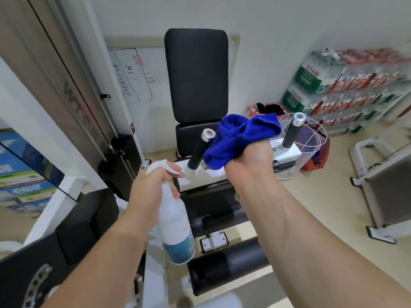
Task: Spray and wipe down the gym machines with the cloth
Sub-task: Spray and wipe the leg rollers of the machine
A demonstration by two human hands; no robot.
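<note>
While the person faces the gym machine [190,138], both hands are raised in front of it. The left hand [150,193] grips a white spray bottle [175,225] at the neck, with the fingers curled just below the trigger head. The nozzle points toward the machine's white frame [198,177], and the bottle hangs tilted with its blue-labelled base nearest the camera. The right hand [250,161] is clenched round a bunched blue cloth [240,136], held above the white frame between the two black handles. The cloth overlaps the left handle [199,152] in this view, but it cannot be told whether they touch. The right handle [293,132] stands clear of it. The upright black back pad [196,74] rises behind the cloth, and a black roller pad [229,263] lies below the forearms. A whiteboard [133,74] leans on the wall. A white wire basket [311,141] stands beside the machine, near stacked packs of bottled water [333,85].
</note>
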